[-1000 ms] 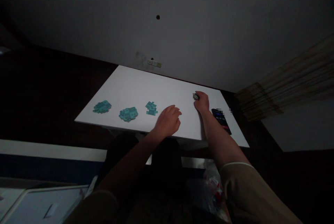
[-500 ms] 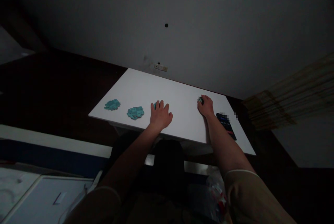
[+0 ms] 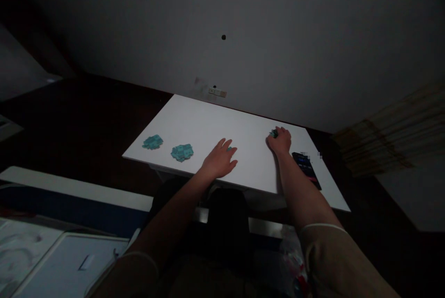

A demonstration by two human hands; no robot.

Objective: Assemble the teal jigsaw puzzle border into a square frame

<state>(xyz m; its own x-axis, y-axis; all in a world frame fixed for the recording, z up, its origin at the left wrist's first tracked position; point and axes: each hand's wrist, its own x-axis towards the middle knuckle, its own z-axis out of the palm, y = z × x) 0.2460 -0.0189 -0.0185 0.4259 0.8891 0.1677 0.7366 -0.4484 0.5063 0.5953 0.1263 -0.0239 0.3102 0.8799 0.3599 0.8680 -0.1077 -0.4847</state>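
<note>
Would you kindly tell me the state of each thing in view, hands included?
Left hand: fingers spread, over the table.
Teal bit: mostly hidden by the left hand; whether gripped, unclear.
Right hand: curled.
Small teal bundle: held in the right hand, partly covered.
Leftmost teal pile: heaped, untouched.
Second teal pile: heaped, untouched.
Phone: lying flat, screen lit.

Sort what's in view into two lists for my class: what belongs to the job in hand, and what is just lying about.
Belongs, it seems:
- left hand, at a teal piece (grip unclear)
- right hand, holding a small bunch
- left teal pile
- right teal pile

Just there, apparently:
- phone
- wall socket
- curtain
</note>
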